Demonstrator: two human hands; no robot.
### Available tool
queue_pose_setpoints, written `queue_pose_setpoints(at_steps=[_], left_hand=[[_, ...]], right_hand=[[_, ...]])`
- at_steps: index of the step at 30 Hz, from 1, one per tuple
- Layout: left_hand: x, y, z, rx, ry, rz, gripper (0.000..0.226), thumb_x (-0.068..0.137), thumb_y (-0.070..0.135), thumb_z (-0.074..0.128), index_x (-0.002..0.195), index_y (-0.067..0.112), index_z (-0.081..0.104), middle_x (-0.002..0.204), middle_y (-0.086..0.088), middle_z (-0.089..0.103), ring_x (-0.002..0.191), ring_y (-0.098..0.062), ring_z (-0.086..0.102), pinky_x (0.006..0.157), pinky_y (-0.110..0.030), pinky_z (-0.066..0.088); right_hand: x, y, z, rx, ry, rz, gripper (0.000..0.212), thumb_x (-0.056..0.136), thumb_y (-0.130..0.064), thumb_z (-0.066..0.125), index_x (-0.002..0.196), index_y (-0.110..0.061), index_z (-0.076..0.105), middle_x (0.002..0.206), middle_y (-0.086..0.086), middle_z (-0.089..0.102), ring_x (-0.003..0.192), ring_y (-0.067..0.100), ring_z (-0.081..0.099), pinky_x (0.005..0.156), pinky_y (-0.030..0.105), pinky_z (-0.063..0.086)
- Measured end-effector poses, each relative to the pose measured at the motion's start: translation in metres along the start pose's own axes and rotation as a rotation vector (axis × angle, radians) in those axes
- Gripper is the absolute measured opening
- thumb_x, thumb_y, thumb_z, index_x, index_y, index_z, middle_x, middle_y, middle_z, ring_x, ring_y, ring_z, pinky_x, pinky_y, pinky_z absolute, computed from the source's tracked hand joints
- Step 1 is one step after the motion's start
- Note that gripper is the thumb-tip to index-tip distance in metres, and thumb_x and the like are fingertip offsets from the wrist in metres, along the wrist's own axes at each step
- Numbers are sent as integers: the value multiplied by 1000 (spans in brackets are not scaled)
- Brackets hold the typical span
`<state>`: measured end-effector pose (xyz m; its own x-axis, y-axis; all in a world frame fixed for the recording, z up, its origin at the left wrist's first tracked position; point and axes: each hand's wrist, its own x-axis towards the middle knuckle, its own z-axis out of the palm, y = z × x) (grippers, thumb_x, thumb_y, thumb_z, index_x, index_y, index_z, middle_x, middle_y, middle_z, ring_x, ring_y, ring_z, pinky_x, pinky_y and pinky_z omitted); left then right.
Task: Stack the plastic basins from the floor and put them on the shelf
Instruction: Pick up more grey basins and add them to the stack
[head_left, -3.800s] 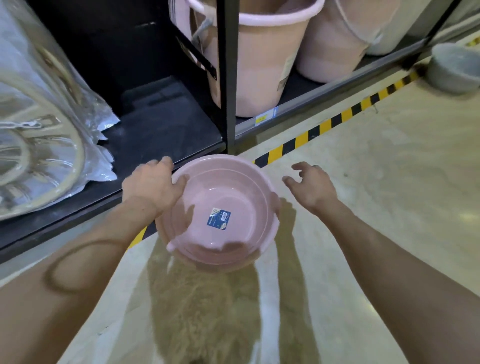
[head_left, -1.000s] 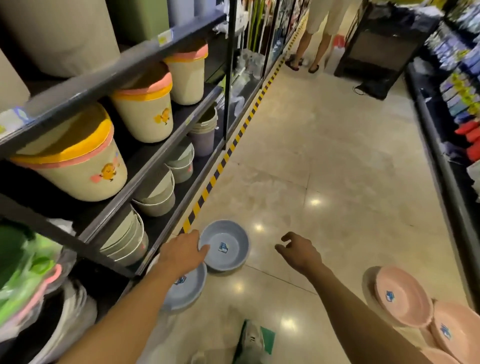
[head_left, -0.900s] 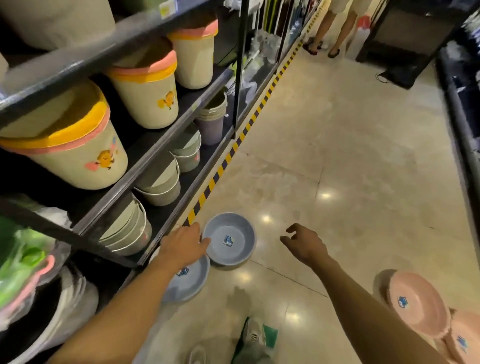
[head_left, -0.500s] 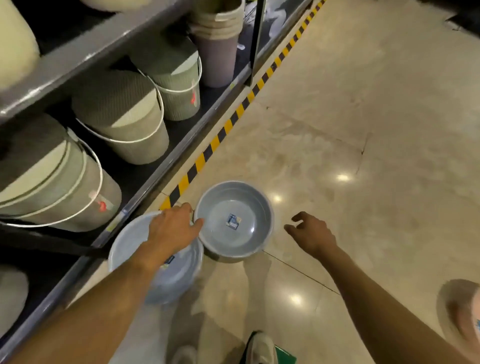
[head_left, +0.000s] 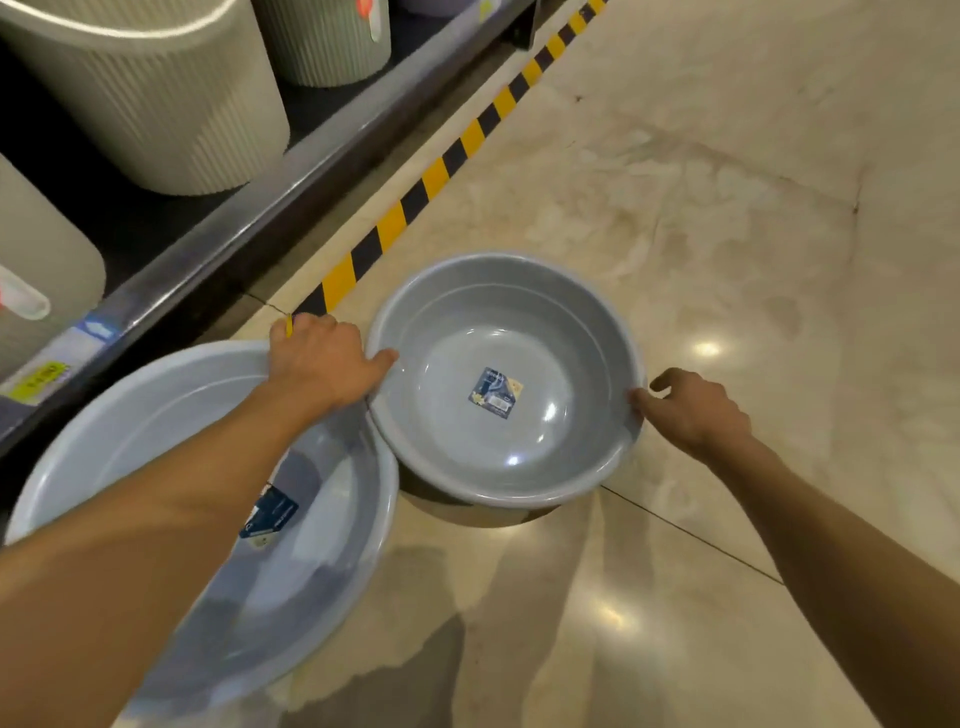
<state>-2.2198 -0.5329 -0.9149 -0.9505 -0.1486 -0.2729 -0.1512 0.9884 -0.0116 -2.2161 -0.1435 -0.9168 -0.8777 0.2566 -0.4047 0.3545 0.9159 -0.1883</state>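
Note:
A grey plastic basin (head_left: 519, 457) with a blue label in its bottom sits on the floor in the middle. My left hand (head_left: 322, 364) grips its left rim, thumb laid over the edge. My right hand (head_left: 696, 410) holds the right rim with thumb and curled fingers. A wider, light blue basin (head_left: 322, 545) lies just left of it, rim against rim, partly hidden under my left forearm. It carries a dark label.
The bottom shelf's dark edge (head_left: 208, 260) runs diagonally at upper left, with ribbed pale buckets (head_left: 156, 104) standing on it. Yellow-black striped tape (head_left: 431, 176) marks the floor beside the shelf. Glossy beige floor tiles (head_left: 727, 234) stretch to the right.
The view has dropped closer to the floor. My right hand has moved in from the open floor onto the grey basin's right rim. My left hand stays at its left rim.

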Motion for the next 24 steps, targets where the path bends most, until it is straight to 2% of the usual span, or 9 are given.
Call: queue_pose_setpoints(at_steps=[2,5,8,10,15,18,19,21,24], left_hand=[[8,6,11,-7,-11,-14,58,90,74,38,83,21,59,109,-12,65,116,-34,51,112,-56,26],[7,12,23,-48,7,-26,51,92,66,44,86,18,64,110,-13,65,121,-34,48,117,-59,17],[4,17,23,-118,30,-27,45,96,53,46,92,15,69,111,-13,65,124,-34,46,119,-58,13],[6,18,18,-147,47,-36,41,97,49,46,88,14,67,113,-13,65,128,-34,44,120,-57,12],[9,15,2,-190,73,-62,39,95,47,45,77,16,59,96,-8,58,128,-33,44,118,-59,13],[5,9,-16,-190,116,-71,37,94,48,46,84,15,60,105,-15,65,120,-36,51,117,-57,14],[2,6,-23,-197,137,-77,35,93,48,47,84,16,57,106,-16,67,114,-37,55,113,-55,22],[-7,-5,-39,-250,165,-94,34,91,49,49,82,17,54,98,-13,68,93,-35,61,89,-45,38],[-27,-24,-67,-354,203,-150,32,87,51,55,71,24,49,75,-5,58,60,-22,51,60,-30,35]], right_hand=[[5,-2,11,-2,10,-16,45,91,-64,52,108,-24,61,103,6,68,88,32,59,73,39,41],[3,-5,23,2,-6,-27,37,93,-60,54,99,-23,58,87,1,61,79,29,55,70,38,41],[3,-8,24,13,-1,-9,34,93,-50,56,96,-17,61,86,4,63,79,29,60,71,38,46],[5,-11,20,8,9,-9,30,93,-46,57,87,-17,61,82,4,63,72,25,60,67,36,46],[5,-19,3,-17,85,-49,28,90,-41,59,73,-19,56,73,2,60,62,19,53,59,32,38],[1,-28,-19,-15,139,-86,27,88,-41,60,74,-19,57,73,3,60,63,20,54,59,32,39],[-1,-32,-27,-12,159,-105,26,88,-41,61,74,-19,57,73,3,60,63,21,55,58,31,38],[-6,-42,-43,-4,203,-155,25,86,-41,61,74,-20,58,71,3,61,62,20,55,54,28,36],[-15,-62,-62,18,251,-233,25,86,-45,60,78,-22,61,71,0,62,62,19,56,55,28,38]])
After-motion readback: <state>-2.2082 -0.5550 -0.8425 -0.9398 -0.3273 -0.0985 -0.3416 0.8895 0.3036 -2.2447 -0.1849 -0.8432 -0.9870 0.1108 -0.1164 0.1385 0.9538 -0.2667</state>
